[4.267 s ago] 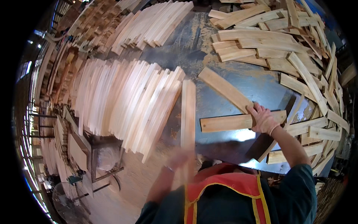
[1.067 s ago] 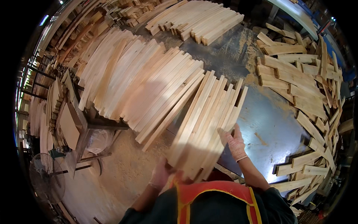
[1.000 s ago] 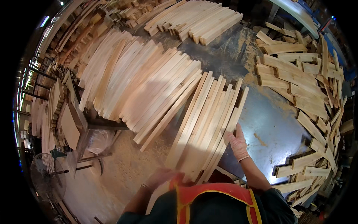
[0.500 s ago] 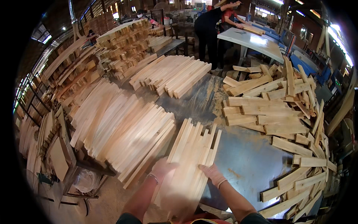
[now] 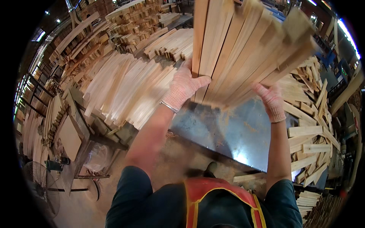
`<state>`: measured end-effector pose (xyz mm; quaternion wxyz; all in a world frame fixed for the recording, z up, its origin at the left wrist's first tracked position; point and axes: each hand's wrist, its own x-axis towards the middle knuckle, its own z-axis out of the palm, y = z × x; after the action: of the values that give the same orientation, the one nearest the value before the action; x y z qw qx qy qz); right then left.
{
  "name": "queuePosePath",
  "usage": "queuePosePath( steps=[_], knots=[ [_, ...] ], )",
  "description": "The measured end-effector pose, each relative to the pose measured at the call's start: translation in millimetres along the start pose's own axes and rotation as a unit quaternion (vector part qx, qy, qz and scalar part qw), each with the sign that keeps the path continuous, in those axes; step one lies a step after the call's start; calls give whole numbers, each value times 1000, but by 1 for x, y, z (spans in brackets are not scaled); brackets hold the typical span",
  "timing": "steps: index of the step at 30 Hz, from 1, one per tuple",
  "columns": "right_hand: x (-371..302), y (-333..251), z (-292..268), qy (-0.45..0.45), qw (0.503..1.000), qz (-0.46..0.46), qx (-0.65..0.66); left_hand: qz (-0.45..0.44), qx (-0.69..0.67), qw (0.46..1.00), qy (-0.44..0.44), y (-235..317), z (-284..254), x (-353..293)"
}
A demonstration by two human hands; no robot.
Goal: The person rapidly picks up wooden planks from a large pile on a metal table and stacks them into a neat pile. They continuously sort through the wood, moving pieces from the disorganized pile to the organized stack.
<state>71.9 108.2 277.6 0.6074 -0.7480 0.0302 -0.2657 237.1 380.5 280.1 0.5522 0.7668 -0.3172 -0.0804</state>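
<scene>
Extending below the left hand [image 5: 184, 85] and the right hand [image 5: 270, 99], a metal table [image 5: 235, 138] is the largest item on record. Beyond and to the left of the left hand lies a row of pale strips [image 5: 125, 89], set side by side and roughly parallel. Right of the right hand, a loose pile of boards [image 5: 306, 131] lies at mixed angles, some crossing others.

Next in size is the bundle of boards [image 5: 239, 49], between the 2 hands and rising above them, tilted, lower ends uneven. It appears clear of the table; blur prevents a reliable board count. Well left of the left hand and lower stands a wire fan [image 5: 40, 178].

The left hand, gloved, is clamped on the bundle's left edge, thumb across the near face. The right hand, also gloved, grips the opposite edge near the lower end; its fingers are partly hidden. Smallest item: a bracelet [image 5: 169, 107] at the left wrist.

Assessment: the step in hand is judged a 2-handed lift. The next move calls for even inward pressure from both sides, as boards could slip.
</scene>
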Motion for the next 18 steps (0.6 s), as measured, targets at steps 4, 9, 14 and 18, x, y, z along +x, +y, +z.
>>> queuePosePath(
  steps=[4, 9, 14, 18],
  knots=[
    [-65, 118, 19, 11, 982, -15, -186, 160, 286, 939, -103, -72, 4, -32],
    [-127, 145, 105, -178, 890, 260, -328, -13, 404, 909, -104, -250, -6, -93],
    [-148, 240, 136, -313, 746, 210, -549, -18, 616, 747, -251, -249, -21, -81],
    [-146, 228, 141, -234, 838, 265, -415, -55, 519, 839, -155, -254, -56, -116]
  ],
)
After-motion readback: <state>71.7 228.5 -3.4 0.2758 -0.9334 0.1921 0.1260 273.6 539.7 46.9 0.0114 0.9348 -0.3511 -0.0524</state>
